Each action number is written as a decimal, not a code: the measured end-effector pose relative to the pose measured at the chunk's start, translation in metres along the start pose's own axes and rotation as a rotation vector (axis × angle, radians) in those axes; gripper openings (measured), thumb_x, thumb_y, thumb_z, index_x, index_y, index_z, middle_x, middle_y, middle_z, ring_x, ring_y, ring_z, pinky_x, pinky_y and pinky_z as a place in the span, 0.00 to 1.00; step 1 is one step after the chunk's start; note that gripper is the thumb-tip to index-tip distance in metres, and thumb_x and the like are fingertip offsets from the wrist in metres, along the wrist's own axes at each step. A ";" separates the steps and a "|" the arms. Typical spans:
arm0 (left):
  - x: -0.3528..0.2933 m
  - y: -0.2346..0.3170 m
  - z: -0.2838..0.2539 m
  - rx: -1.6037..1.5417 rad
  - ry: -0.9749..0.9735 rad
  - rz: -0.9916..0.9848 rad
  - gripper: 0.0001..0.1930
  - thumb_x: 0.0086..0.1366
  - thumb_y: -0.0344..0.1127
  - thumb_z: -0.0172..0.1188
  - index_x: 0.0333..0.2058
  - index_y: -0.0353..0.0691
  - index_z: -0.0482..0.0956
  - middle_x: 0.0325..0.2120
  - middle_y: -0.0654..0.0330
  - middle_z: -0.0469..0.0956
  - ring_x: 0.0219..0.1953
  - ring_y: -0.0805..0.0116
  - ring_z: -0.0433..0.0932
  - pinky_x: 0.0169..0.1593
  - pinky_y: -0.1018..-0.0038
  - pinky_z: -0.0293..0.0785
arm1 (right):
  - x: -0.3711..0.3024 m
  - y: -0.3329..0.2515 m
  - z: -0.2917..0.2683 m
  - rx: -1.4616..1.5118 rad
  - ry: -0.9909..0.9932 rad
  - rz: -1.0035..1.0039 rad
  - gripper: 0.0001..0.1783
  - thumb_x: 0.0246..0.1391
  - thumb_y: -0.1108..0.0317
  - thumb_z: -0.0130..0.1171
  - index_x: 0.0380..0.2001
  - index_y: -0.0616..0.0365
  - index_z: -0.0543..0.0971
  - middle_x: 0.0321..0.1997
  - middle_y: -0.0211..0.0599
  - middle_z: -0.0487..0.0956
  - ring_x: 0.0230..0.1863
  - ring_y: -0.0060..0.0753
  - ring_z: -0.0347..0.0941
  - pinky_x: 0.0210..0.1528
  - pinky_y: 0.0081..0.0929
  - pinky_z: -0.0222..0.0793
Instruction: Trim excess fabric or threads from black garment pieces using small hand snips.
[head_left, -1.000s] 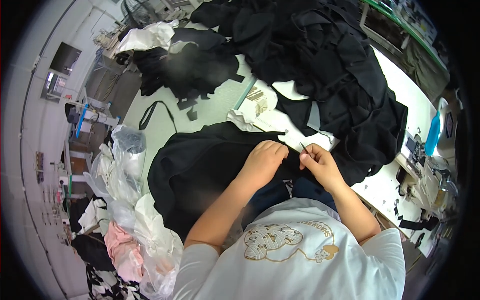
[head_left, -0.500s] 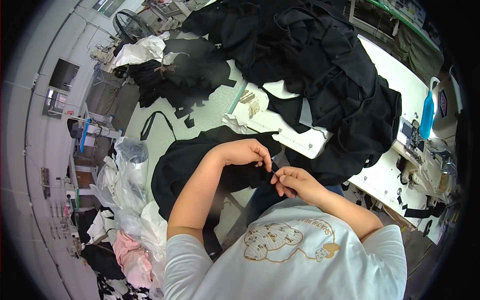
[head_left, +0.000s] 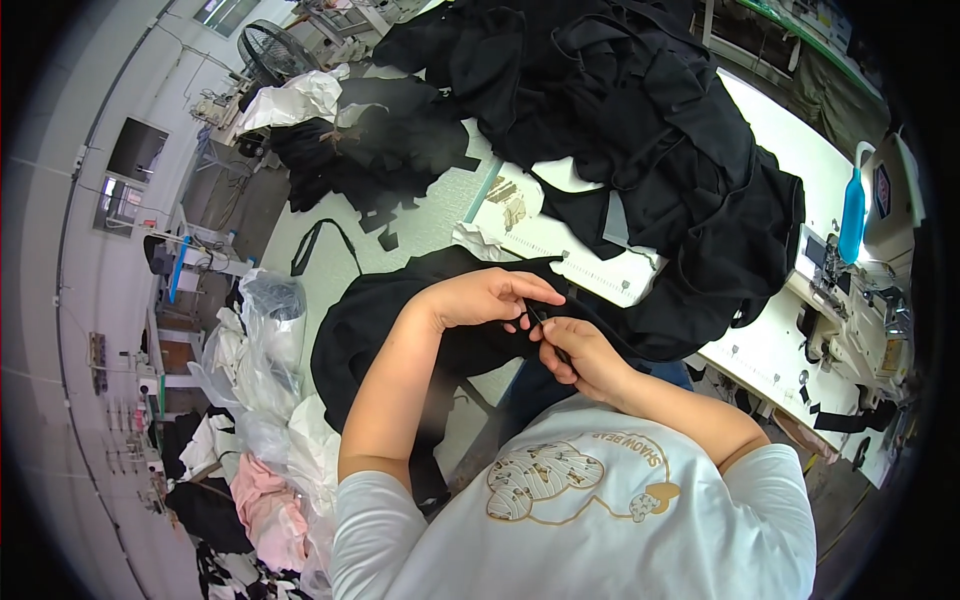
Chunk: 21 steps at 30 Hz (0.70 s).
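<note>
My left hand [head_left: 485, 300] is over the black cloth piece [head_left: 375, 315] in front of me. Its upper fingers stretch to the right and its lower ones curl loosely; I see nothing firmly gripped. Close beside it, my right hand [head_left: 590, 355] is closed around a thin dark thing [head_left: 536, 317], whose narrow end sticks out toward the left fingers. Its kind is too small to make out. The black cloth lies on the pale table and hangs toward my lap.
A large heap of black cloth [head_left: 640, 130] covers the white machine table beyond my hands. At the right stands a sewing machine [head_left: 850, 330] with a blue-handled thing [head_left: 852, 220]. Black cut pieces [head_left: 350, 150] lie far left. Plastic bags [head_left: 265, 340] and pink cloth [head_left: 268, 515] sit left.
My left fingers have straightened out from a bent, pinching pose near the right fingertips. My right hand has shifted slightly left and turned, with the thin dark thing still in it.
</note>
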<state>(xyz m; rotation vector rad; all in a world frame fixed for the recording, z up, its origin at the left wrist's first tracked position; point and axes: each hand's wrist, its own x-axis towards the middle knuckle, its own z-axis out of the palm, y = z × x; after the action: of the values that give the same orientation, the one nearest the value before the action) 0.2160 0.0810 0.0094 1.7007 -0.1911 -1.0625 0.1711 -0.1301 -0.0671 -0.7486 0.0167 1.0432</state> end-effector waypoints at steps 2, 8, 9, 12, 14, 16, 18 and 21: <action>-0.002 0.002 0.003 -0.015 -0.004 -0.002 0.28 0.61 0.17 0.44 0.58 0.44 0.76 0.56 0.65 0.72 0.42 0.76 0.79 0.44 0.77 0.76 | 0.003 0.001 0.003 -0.003 0.008 -0.008 0.14 0.69 0.62 0.44 0.40 0.63 0.72 0.18 0.29 0.68 0.15 0.17 0.54 0.16 0.18 0.47; -0.012 0.008 0.009 -0.087 0.052 -0.018 0.25 0.60 0.18 0.49 0.55 0.41 0.78 0.51 0.63 0.75 0.40 0.75 0.79 0.44 0.79 0.75 | -0.014 -0.008 0.007 -0.168 -0.053 -0.065 0.14 0.69 0.61 0.43 0.39 0.59 0.74 0.19 0.27 0.69 0.17 0.15 0.55 0.19 0.17 0.48; -0.014 0.010 0.012 0.051 0.144 0.092 0.23 0.59 0.18 0.51 0.53 0.40 0.79 0.50 0.63 0.76 0.39 0.75 0.79 0.45 0.79 0.75 | -0.024 -0.015 0.008 -0.298 -0.052 -0.195 0.14 0.69 0.61 0.44 0.40 0.60 0.74 0.20 0.26 0.70 0.19 0.16 0.59 0.21 0.17 0.53; -0.023 0.027 0.032 0.046 0.470 0.101 0.13 0.56 0.19 0.59 0.40 0.33 0.82 0.44 0.60 0.78 0.41 0.76 0.78 0.48 0.78 0.74 | -0.038 -0.029 -0.005 -0.865 0.170 -0.812 0.14 0.56 0.65 0.63 0.41 0.59 0.74 0.30 0.31 0.73 0.28 0.28 0.71 0.31 0.23 0.68; -0.034 0.029 0.045 -0.096 0.671 0.162 0.06 0.55 0.18 0.60 0.33 0.32 0.79 0.38 0.58 0.79 0.44 0.72 0.77 0.49 0.77 0.72 | -0.042 -0.048 -0.007 -1.292 0.355 -1.077 0.22 0.41 0.67 0.73 0.39 0.58 0.75 0.35 0.39 0.73 0.31 0.42 0.74 0.31 0.30 0.70; -0.048 0.024 0.057 -0.102 0.758 0.475 0.05 0.57 0.19 0.59 0.32 0.34 0.76 0.36 0.58 0.78 0.42 0.69 0.78 0.48 0.76 0.72 | -0.039 -0.054 -0.015 -1.428 0.441 -1.083 0.19 0.39 0.71 0.70 0.37 0.58 0.75 0.34 0.39 0.73 0.30 0.44 0.74 0.30 0.33 0.70; -0.063 0.023 0.067 -0.116 0.889 0.687 0.05 0.61 0.22 0.58 0.33 0.36 0.72 0.35 0.58 0.74 0.42 0.67 0.77 0.49 0.75 0.71 | -0.041 -0.062 -0.016 -1.428 0.444 -1.031 0.16 0.38 0.74 0.68 0.34 0.58 0.75 0.29 0.38 0.74 0.26 0.43 0.74 0.29 0.34 0.69; -0.092 0.019 0.076 -0.079 1.197 0.847 0.06 0.64 0.25 0.57 0.37 0.38 0.69 0.37 0.59 0.70 0.37 0.73 0.69 0.47 0.75 0.71 | -0.046 -0.081 -0.010 -1.393 0.399 -1.050 0.13 0.38 0.76 0.65 0.31 0.60 0.77 0.25 0.38 0.76 0.26 0.41 0.74 0.29 0.33 0.69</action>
<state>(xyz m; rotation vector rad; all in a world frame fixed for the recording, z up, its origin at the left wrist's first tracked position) 0.1138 0.0745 0.0733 1.6499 -0.0628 0.5994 0.2142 -0.1946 -0.0140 -1.9093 -0.7489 -0.2847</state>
